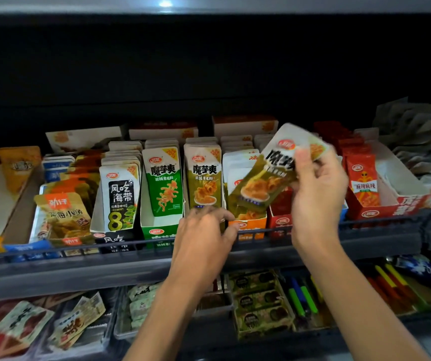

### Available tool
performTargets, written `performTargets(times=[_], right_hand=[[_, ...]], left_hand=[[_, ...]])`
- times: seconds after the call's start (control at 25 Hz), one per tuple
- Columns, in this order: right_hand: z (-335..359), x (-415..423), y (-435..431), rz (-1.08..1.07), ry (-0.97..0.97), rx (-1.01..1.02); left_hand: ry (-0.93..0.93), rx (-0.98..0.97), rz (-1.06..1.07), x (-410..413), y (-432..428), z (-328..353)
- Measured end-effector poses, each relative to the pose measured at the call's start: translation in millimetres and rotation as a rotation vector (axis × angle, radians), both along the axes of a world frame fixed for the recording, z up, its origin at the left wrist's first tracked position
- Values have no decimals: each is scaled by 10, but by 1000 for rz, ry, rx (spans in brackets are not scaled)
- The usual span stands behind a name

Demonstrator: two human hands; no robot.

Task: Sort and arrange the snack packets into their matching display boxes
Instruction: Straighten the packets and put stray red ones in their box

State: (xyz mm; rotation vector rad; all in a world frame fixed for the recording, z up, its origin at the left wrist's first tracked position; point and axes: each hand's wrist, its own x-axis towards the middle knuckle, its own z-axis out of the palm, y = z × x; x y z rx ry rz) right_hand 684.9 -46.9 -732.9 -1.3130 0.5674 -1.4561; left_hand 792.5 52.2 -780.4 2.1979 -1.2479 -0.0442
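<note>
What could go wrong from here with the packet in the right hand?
1. Wrong box: the olive packet, pinched at a tilt by the right hand, hangs over the orange box, not the matching olive row. It could end up there.
2. Blocked slot: the left hand covers the front of that row, so pushing the packet in may tip the standing ones.
</note>
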Motion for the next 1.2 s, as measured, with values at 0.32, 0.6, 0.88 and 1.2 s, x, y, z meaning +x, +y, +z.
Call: performTargets(times=[0.32, 0.6, 0.88, 1.2], right_hand=[[77, -60, 222, 162, 148, 122], [77, 53, 318, 150, 408, -101], [500, 495, 244, 1, 761, -464], [350, 1009, -16, -126, 1283, -818]], left_hand=[[773, -584, -271, 20, 273, 296], [531, -458, -196, 255, 384, 196], [232, -403, 178, 373, 371, 187], [-159, 71, 109, 384, 391, 41]])
